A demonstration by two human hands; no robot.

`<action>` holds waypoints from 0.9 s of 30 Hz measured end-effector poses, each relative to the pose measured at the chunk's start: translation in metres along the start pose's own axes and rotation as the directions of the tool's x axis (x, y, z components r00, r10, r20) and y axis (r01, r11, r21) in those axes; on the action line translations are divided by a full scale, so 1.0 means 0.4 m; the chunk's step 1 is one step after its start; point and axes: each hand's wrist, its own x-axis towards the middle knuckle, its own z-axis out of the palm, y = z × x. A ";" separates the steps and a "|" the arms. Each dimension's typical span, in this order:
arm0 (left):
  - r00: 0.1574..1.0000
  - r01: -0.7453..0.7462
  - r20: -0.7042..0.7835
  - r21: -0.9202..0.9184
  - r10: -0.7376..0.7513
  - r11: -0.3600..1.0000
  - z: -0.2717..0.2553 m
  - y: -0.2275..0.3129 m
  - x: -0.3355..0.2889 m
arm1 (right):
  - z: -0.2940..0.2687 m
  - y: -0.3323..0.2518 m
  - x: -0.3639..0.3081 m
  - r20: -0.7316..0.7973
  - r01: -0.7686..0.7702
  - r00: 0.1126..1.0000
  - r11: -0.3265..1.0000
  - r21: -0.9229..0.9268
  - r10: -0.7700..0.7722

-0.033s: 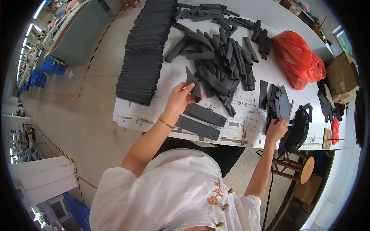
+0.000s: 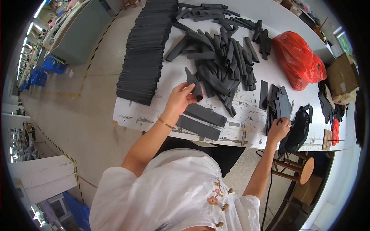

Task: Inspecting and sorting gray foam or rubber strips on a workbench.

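Observation:
My left hand (image 2: 180,99) is closed on a dark grey fabric piece (image 2: 195,85), held folded just above the table between thumb and fingers. Two flat dark strips (image 2: 198,128) lie side by side in front of that hand. To the right, my right hand (image 2: 279,130) pinches the near end of a grey strip (image 2: 283,107) on top of a loose stack of similar strips. One more dark strip (image 2: 263,95) lies flat just left of this stack. Beyond my left hand spreads a heap of curled dark fabric pieces (image 2: 219,52).
A long, neat stack of dark pieces (image 2: 142,54) runs along the table's left side. At the right are a red plastic bag (image 2: 296,57), a black bag (image 2: 298,129) near the edge and a cardboard box (image 2: 343,77). A wooden stool (image 2: 306,169) stands below the table's right front.
My right hand has shifted very slightly at the end of the grey strip. My left hand and its fabric piece look the same.

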 end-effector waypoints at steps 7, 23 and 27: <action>1.000 -0.003 0.004 -0.075 0.004 0.997 0.006 -0.010 -0.006 | -0.171 -0.276 0.013 0.436 -0.191 0.894 0.788 0.585 -0.106; 0.995 0.024 -0.097 -0.158 -0.039 0.987 0.033 -0.011 -0.021 | -0.210 -0.522 -0.070 0.055 0.274 0.895 0.643 0.715 -0.443; 0.993 0.045 -0.100 -0.146 -0.059 0.988 0.044 -0.005 -0.033 | -0.204 -0.526 -0.063 0.037 0.308 0.893 0.669 0.676 -0.448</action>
